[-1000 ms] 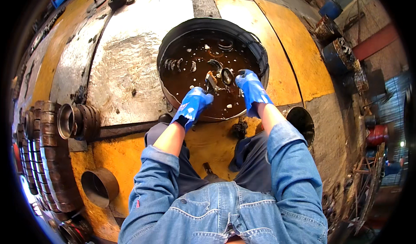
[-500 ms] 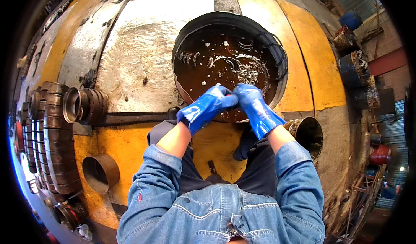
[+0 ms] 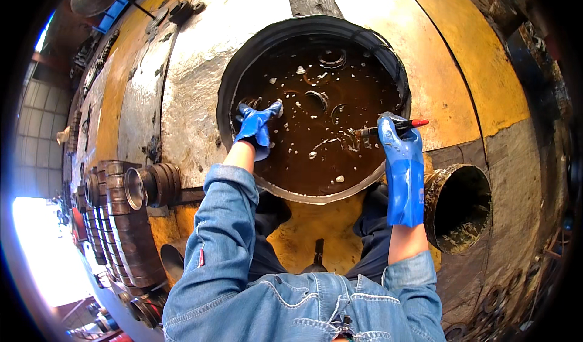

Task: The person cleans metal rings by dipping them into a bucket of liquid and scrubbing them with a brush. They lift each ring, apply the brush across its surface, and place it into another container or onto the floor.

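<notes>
A wide black round tub (image 3: 228, 93) holds dark brown liquid with floating white bits. Over its left side is my left hand (image 3: 256, 125) in a blue rubber glove, thumb and fingers spread around some partly sunken metal rings (image 3: 248, 102); whether they touch cannot be made out. My right hand (image 3: 398, 136), gloved alike, grips a brush (image 3: 419, 123) with a dark, red-ended handle at the tub's right rim. The bristles point left over the liquid. More metal rings (image 3: 332, 58) break the surface at the far side and middle.
Stacked brown metal rings (image 3: 130, 220) stand at the left, with shorter ring pieces (image 3: 155, 186) beside them. An open metal cylinder (image 3: 458, 208) lies right of the tub. Another pipe piece (image 3: 172, 258) sits near my left sleeve. Yellow and grey floor plates (image 3: 498, 87) surround the tub.
My hands, together over the tub's near edge before, are now apart: the left at the rings on the left, the right at the right rim with the brush visible. The view has shifted.
</notes>
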{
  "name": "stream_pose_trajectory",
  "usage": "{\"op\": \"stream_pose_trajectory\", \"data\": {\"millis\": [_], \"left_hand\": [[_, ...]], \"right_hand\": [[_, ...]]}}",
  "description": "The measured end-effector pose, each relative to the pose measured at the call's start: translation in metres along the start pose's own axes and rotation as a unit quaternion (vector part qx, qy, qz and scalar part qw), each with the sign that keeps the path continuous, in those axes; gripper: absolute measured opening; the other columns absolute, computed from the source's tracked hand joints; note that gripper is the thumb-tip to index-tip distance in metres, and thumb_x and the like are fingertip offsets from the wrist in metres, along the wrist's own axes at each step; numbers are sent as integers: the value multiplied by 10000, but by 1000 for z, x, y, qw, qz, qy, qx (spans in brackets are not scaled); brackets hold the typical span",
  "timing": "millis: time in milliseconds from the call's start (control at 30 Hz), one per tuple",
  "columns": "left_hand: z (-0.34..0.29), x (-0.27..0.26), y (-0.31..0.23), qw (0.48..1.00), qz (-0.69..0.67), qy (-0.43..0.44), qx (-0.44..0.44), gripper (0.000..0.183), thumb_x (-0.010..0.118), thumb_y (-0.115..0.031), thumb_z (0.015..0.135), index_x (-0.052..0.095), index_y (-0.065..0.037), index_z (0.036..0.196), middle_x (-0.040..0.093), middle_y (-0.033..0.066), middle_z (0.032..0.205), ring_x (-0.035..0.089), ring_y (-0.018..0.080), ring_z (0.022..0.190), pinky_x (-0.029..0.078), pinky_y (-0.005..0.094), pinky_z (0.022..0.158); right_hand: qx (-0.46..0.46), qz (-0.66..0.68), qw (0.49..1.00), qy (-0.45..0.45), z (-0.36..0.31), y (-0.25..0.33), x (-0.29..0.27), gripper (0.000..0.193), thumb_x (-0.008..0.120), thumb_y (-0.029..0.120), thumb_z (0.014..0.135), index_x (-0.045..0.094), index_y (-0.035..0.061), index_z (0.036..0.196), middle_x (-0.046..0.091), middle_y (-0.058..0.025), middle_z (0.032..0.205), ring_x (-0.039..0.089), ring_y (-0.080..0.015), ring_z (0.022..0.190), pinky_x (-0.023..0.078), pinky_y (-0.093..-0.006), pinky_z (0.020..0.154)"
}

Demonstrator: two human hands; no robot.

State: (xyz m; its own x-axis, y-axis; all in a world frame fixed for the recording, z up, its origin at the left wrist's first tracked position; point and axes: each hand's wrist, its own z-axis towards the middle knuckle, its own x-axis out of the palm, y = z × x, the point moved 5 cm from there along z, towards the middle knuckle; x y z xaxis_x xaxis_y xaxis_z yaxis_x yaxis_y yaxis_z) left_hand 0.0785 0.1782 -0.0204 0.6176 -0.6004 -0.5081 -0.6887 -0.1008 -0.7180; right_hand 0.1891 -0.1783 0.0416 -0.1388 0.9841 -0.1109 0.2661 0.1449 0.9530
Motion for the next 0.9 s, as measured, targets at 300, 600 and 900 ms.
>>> {"op": "stream_pose_trajectory", "data": {"millis": [300,600,900], "left_hand": [[67,109,-96,919,202,147,304,1071,860,-599,805,448,-29,1611,427,289,1649,423,427,1532,405,467,1233],[23,201,-153,796,457,107,382,1088,840,-659,775,396,-213,1662,338,178,1733,242,449,1611,325,600,1263],[-11,192,-91,668,548,212,457,973,768,-651,843,439,-195,1638,421,132,1699,275,420,1608,275,539,1301]], "right_hand": [[23,112,993,-14,0,6,-10,271,767,128,969,731,-17,1195,751,-43,1046,688,-97,942,553,-275,879],[10,112,991,-67,6,9,-27,265,745,111,980,718,-25,1205,748,-53,1011,695,-102,909,562,-270,844],[23,67,994,-85,6,18,-42,234,751,148,970,745,-9,1143,761,-43,960,707,-108,888,561,-275,829]]}}
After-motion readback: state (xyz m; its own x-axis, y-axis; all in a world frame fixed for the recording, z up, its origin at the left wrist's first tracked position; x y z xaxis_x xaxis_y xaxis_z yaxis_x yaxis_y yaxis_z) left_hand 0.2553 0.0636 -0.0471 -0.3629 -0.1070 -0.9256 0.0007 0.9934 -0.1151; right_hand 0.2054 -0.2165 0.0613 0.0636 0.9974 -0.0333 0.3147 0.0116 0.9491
